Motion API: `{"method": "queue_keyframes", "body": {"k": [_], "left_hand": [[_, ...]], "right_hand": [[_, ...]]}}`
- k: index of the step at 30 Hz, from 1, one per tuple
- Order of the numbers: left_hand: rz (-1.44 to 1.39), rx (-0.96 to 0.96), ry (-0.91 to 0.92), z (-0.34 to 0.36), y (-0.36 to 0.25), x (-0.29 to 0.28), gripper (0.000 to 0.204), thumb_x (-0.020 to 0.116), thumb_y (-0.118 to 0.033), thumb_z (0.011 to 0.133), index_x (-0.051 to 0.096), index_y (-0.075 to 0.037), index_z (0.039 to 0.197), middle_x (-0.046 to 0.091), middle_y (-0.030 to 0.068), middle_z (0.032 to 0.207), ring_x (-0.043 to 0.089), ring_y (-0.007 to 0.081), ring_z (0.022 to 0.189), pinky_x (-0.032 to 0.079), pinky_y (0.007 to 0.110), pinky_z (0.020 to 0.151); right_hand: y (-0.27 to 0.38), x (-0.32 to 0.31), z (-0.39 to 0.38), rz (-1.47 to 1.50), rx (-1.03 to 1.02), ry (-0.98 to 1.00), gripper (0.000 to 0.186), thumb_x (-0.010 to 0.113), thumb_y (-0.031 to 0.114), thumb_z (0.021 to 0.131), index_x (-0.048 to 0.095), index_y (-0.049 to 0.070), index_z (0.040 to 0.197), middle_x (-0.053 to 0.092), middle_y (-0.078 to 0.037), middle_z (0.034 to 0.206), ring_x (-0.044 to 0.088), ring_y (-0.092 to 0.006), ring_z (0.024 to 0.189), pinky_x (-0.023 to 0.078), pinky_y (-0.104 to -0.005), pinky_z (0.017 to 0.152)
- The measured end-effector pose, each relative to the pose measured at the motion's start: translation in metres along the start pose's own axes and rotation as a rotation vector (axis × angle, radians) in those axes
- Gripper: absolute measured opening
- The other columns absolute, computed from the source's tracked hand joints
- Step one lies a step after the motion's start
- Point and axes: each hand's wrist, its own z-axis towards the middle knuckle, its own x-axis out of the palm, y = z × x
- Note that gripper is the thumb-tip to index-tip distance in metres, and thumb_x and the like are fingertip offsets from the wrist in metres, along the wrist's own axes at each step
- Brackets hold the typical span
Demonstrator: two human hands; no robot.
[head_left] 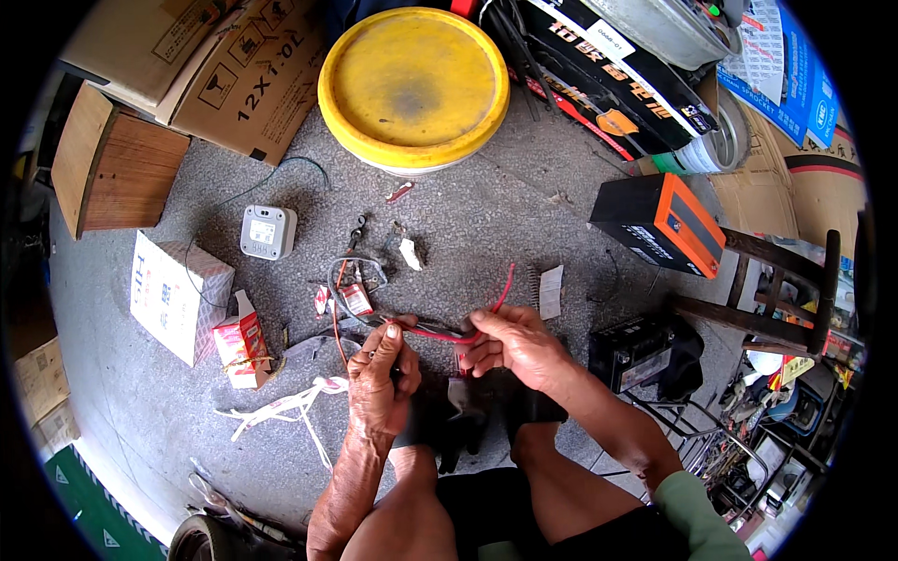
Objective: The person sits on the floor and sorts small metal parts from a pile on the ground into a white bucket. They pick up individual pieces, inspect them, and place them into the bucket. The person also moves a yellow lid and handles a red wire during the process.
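A red electrical wire [510, 279] stretches between my hands above the floor, with a dark strand beside it. My left hand [376, 379] is closed, pinching the wires between thumb and fingertips. My right hand [516, 346] grips the red wire, whose free end curves up past the thumb. From near my left fingertips a grey cable [331, 279] loops away. An orange-red wire [336, 323] runs down beside it toward my left hand. Small red-and-white packets [356, 299] lie just beyond. Below the right fingers is a dark object, partly hidden.
A yellow-lidded bucket [412, 84] stands ahead. To the left are a grey square device [268, 232], a white box [178, 294], a small red box [242, 348] and white straps [290, 407]. On the right sit an orange-topped battery [659, 224], a black battery [631, 355] and a wooden stool [772, 290].
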Motion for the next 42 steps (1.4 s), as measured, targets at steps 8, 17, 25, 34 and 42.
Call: {"method": "queue_keyframes", "body": {"k": [8, 17, 25, 34, 42], "left_hand": [[0.805, 0.410, -0.444, 0.033, -0.009, -0.093, 0.021, 0.055, -0.022, 0.089, 0.062, -0.002, 0.089, 0.049, -0.0031, 0.057, 0.036, 0.0015, 0.048, 0.027, 0.021, 0.043], [1.790, 0.448, -0.601, 0.035, 0.005, -0.084, 0.013, 0.050, -0.018, 0.088, 0.052, -0.006, 0.087, 0.061, 0.0194, 0.068, 0.060, 0.0395, 0.067, 0.044, 0.049, 0.059], [1.384, 0.509, -0.347, 0.043, -0.011, -0.118, 0.021, 0.053, -0.017, 0.087, 0.053, -0.001, 0.075, 0.057, 0.0191, 0.065, 0.055, 0.0292, 0.055, 0.043, 0.038, 0.055], [1.536, 0.528, -0.432, 0.034, 0.006, -0.101, 0.012, 0.051, -0.016, 0.089, 0.048, -0.007, 0.096, 0.062, 0.0187, 0.069, 0.061, 0.0385, 0.065, 0.045, 0.046, 0.057], [1.641, 0.526, -0.563, 0.045, 0.021, -0.100, 0.012, 0.047, -0.015, 0.091, 0.043, -0.009, 0.100, 0.062, 0.0198, 0.071, 0.061, 0.0399, 0.065, 0.044, 0.049, 0.055]], "right_hand": [[0.017, -0.071, 0.003, -0.048, -0.174, -0.352, 0.024, 0.053, 0.023, 0.091, 0.056, -0.001, 0.092, 0.066, -0.016, 0.075, 0.063, -0.0170, 0.056, 0.052, -0.0261, 0.048], [0.013, -0.044, 0.007, -0.895, 0.018, -0.127, 0.025, 0.048, 0.021, 0.087, 0.059, 0.000, 0.090, 0.061, -0.011, 0.063, 0.060, -0.0147, 0.051, 0.048, -0.0276, 0.049], [-0.009, -0.060, 0.019, -1.354, -0.352, -0.382, 0.021, 0.050, 0.021, 0.082, 0.058, 0.001, 0.083, 0.063, -0.019, 0.075, 0.061, -0.0376, 0.070, 0.047, -0.0461, 0.065], [-0.008, -0.067, 0.027, -1.640, -0.465, -0.553, 0.019, 0.056, 0.022, 0.082, 0.057, 0.003, 0.084, 0.062, -0.015, 0.071, 0.062, -0.0333, 0.068, 0.049, -0.0424, 0.062], [0.016, -0.009, 0.046, -1.642, -0.915, -0.219, 0.009, 0.057, 0.012, 0.080, 0.053, 0.003, 0.080, 0.057, -0.012, 0.073, 0.061, -0.0279, 0.067, 0.050, -0.0383, 0.059]]}}
